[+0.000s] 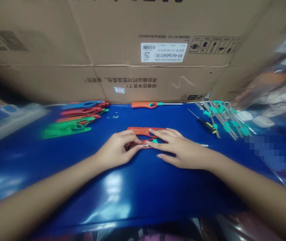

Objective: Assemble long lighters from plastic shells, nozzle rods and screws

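Two orange lighter shell halves lie on the blue table in front of me. The upper shell half point(138, 131) lies beyond my fingers. The nearer shell half point(132, 145) holds a teal piece point(155, 141) and small metal parts, and a thin metal rod point(203, 145) sticks out to the right behind my right hand. My left hand point(119, 147) is closed, thumb and forefinger pinching at the nearer half; anything small between the tips is hidden. My right hand point(180, 147) lies with fingers stretched apart over both halves, fingertips touching them.
At the back stands a cardboard box point(123, 40). Blue, red and green lighter shells point(67, 127) lie left. An assembled orange lighter point(143, 104) rests by the box. To the right are a screwdriver point(205, 124), several metal rods with teal parts point(227, 122), and plastic bags point(281, 103).
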